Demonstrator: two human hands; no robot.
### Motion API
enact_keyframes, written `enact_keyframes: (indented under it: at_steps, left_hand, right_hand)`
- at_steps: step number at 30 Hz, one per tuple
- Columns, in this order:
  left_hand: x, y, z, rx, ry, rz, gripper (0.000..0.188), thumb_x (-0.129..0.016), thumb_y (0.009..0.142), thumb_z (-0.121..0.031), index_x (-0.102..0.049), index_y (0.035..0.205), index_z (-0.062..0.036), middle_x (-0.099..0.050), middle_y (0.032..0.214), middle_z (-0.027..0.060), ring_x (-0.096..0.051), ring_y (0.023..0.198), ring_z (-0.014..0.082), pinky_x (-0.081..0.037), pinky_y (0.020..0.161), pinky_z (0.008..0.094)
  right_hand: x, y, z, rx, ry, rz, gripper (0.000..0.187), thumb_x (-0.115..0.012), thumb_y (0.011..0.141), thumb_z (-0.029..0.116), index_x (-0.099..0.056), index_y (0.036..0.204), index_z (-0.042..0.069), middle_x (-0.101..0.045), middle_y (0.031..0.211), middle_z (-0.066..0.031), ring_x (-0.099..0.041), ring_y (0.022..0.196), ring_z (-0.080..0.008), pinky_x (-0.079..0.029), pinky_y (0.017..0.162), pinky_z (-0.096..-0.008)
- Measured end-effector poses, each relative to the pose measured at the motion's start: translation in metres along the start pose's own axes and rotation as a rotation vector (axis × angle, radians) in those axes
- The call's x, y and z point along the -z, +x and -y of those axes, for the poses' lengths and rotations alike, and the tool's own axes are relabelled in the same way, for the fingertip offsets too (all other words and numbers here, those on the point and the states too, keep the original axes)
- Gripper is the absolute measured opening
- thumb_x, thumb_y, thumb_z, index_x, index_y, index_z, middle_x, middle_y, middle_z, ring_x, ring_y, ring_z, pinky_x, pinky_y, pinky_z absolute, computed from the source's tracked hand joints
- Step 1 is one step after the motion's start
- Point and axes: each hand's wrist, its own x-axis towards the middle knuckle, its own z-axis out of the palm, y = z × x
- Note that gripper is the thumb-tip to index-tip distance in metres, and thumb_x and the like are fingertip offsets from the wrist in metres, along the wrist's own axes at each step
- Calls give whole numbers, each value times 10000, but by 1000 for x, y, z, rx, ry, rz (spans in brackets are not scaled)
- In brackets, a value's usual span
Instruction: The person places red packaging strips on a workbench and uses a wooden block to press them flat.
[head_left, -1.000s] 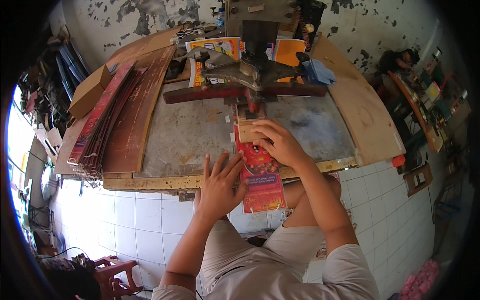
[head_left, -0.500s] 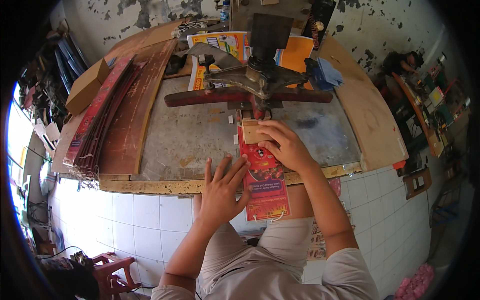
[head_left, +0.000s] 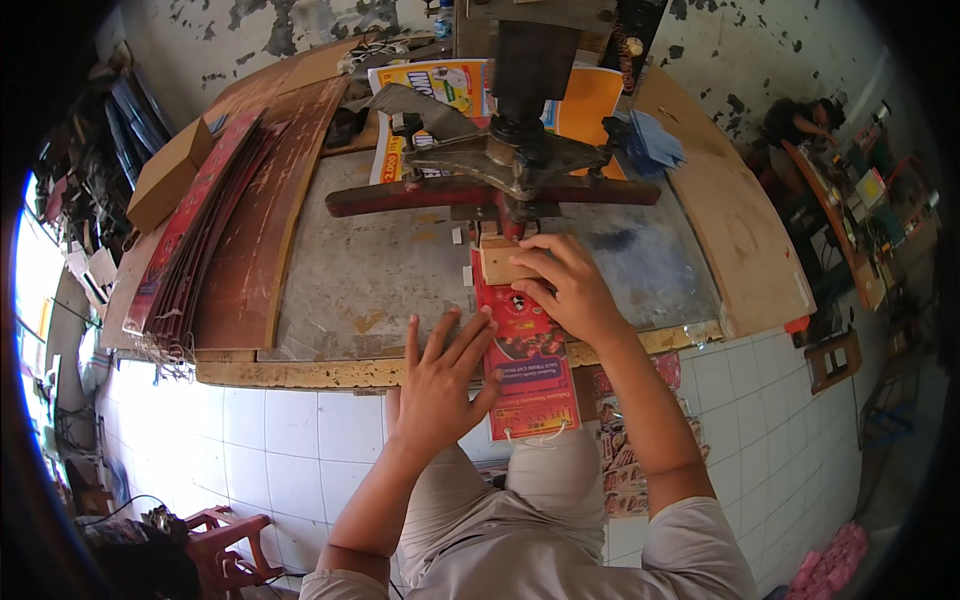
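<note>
On the table (head_left: 385, 285), in front of the dark press (head_left: 505, 155), work appears steadied: the legs (head_left: 555, 480) have shifted, the 2 hands hardly. The red strip (head_left: 528, 345) overhangs the near edge. Left hand (head_left: 447, 378): fingers spread apart, tips at the strip's left edge. Right hand (head_left: 580, 300): fingertips touching the wooden block (head_left: 502, 267) atop the strip; whether clamped, cannot be told.

We see smooth, bare wood in the block (head_left: 505, 264) and a smooth, printed finish on the red strip (head_left: 530, 372) at six o'clock from it. At nine, the desk (head_left: 370, 265) has a scuffed, stained grey top. At twelve, the press (head_left: 515, 160) is dark metal with worn red paint; between nine and ten, we find a matt cardboard box (head_left: 172, 178), at eight glossy floor tiles (head_left: 240, 430).
</note>
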Motion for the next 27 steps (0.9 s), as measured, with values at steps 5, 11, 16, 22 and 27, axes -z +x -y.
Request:
enact_keyframes:
  at_steps: [5, 11, 16, 22, 27]
  left_hand:
    - [0, -2, 0, 4, 10, 0, 629, -739, 988, -292, -649, 1588, -122, -605, 1693, 18, -486, 1587, 353, -161, 1376, 691]
    - [-2, -3, 0, -3, 34, -16, 604, -713, 1000, -277, -656, 1583, -127, -600, 1700, 21, -483, 1596, 350, -159, 1375, 695]
    - [-9, -7, 2, -15, 42, -55, 569, -686, 1011, -258, -673, 1566, -134, -602, 1702, 25, -498, 1593, 338, -208, 1367, 654]
    - [-31, -50, 26, 15, 37, -220, 537, -648, 1064, -333, -681, 1559, -126, -590, 1713, 67, -463, 1633, 324, -238, 1360, 562]
    - [-58, -74, 39, 20, 218, -323, 542, -656, 1054, -371, -699, 1549, -154, -595, 1710, 74, -435, 1655, 309, -158, 1381, 535]
  right_hand:
    - [-2, -2, 1, 3, 0, -16, 351, -895, 924, 182, -778, 1234, 66, -689, 1344, -78, -666, 1237, -334, -557, 1056, -483]
    - [-3, -4, 3, 4, 4, -30, 332, -873, 938, 164, -778, 1237, 57, -694, 1359, -86, -659, 1261, -342, -565, 1080, -479]
    - [1, -14, 0, 22, 27, -1, 344, -874, 925, 120, -786, 1253, 65, -692, 1374, -101, -651, 1279, -357, -570, 1090, -483]
    - [60, -73, 63, -24, 188, 119, 389, -898, 868, 25, -801, 1239, 89, -694, 1392, -100, -667, 1294, -354, -599, 1046, -506]
    - [133, -134, 34, -368, 92, -46, 346, -881, 885, -14, -796, 1208, 77, -728, 1373, -89, -694, 1312, -299, -587, 1067, -460]
